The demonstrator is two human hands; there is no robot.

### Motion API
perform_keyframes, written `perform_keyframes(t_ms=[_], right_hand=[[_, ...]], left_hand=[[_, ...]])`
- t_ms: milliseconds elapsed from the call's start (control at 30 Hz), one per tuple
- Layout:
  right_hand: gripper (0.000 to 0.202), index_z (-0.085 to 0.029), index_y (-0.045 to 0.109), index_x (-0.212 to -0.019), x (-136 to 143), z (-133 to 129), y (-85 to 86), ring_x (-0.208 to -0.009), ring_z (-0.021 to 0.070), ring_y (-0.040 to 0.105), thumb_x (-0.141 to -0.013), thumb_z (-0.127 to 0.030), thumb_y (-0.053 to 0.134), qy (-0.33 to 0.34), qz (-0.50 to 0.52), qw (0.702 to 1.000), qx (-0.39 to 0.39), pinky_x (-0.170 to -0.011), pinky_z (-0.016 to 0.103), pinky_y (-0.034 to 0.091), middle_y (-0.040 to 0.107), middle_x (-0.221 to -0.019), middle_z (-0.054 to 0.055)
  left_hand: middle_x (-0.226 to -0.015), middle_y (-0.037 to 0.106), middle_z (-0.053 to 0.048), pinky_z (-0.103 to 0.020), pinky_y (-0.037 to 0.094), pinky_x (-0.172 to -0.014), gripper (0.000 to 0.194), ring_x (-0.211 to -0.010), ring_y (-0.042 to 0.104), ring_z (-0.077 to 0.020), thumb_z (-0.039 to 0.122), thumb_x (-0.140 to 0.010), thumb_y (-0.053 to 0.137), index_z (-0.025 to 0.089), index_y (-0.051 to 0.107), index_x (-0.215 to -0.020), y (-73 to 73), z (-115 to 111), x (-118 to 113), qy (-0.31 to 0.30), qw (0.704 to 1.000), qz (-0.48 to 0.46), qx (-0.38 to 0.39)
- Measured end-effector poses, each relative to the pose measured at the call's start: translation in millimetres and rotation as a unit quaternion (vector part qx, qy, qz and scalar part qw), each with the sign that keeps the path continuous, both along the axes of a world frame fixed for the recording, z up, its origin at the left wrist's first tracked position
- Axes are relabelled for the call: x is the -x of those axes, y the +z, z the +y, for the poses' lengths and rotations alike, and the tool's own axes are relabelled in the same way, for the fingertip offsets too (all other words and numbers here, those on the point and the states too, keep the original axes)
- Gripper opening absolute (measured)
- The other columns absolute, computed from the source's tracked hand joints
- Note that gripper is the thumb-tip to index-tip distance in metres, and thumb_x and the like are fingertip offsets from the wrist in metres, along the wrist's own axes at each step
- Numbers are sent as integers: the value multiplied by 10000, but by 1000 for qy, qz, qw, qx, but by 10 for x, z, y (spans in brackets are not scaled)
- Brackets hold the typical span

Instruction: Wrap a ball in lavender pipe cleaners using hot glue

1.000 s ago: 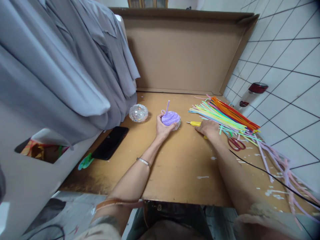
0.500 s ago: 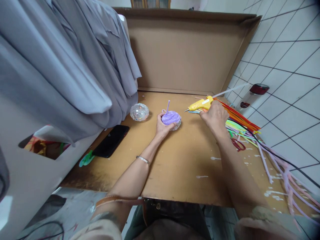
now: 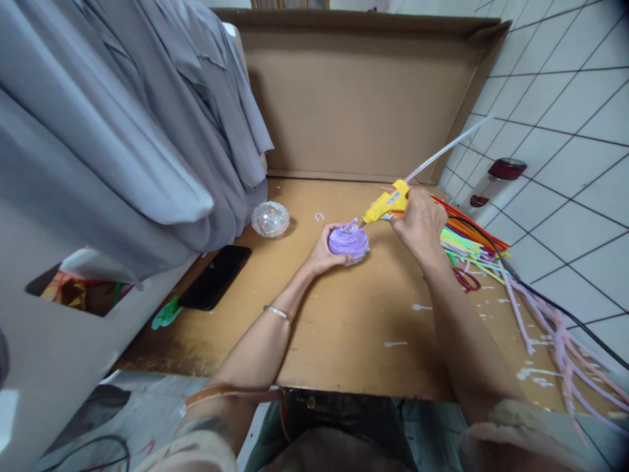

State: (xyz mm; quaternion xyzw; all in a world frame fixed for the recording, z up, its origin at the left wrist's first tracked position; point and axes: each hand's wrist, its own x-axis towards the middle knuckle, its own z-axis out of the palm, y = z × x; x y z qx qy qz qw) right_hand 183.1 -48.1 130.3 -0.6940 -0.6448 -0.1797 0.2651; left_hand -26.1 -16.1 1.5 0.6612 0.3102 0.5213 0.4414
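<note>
My left hand (image 3: 325,252) is closed around a ball wrapped in purple pipe cleaner (image 3: 348,243), held just above or on the table; its underside looks clear and glittery. A short purple end sticks up at its top. In my right hand (image 3: 421,219) is a yellow hot glue gun (image 3: 388,202) with a long clear glue stick (image 3: 445,149) out of its back. The gun's metal nozzle points down at the top of the ball, touching it or very close. A clear, sparkly half-ball (image 3: 270,219) rests on the table to the left.
Pipe cleaners (image 3: 474,229) in several colours lie at the right, beside red-handled scissors (image 3: 466,280) and a black cord (image 3: 555,308). A phone (image 3: 215,277) and green clip (image 3: 167,313) lie left. A red-capped jar (image 3: 498,180) stands near the tiled wall; cardboard (image 3: 363,105) rises behind.
The glue gun has tilted and come to the ball's top. My left hand has brought the ball slightly right and turned its top more toward me. A small curl now shows on the table.
</note>
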Motion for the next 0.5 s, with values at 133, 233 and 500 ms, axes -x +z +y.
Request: perform_keyframes(t_ms=[133, 233, 500], right_hand=[[355, -166, 598, -1133, 46, -9, -20, -1000, 322, 592, -785, -226, 563, 20, -14, 1000, -1, -756, 382, 395, 659, -1146, 170], [357, -162, 601, -1142, 88, -21, -36, -1006, 328, 599, -791, -215, 565, 23, -18, 1000, -5, -759, 384, 400, 663, -1168, 177], [341, -156, 605, -1147, 133, -29, -78, -988, 323, 610, -816, -234, 586, 22, -22, 1000, -2, -718, 355, 400, 663, -1144, 180]], left_hand=[[-1299, 576, -102, -409, 438, -1069, 871, -1189, 580, -278, 339, -489, 889, 199, 467, -1239, 17, 14, 33, -16, 1000, 8, 15], [-1294, 569, -99, -403, 445, -1056, 885, -1171, 585, -273, 344, -490, 884, 199, 455, -1250, 39, -2, 40, -29, 999, 12, 20], [-1279, 547, -81, -415, 411, -1095, 911, -1208, 541, -288, 345, -499, 839, 198, 432, -1300, 107, -23, 102, -47, 996, 60, 39]])
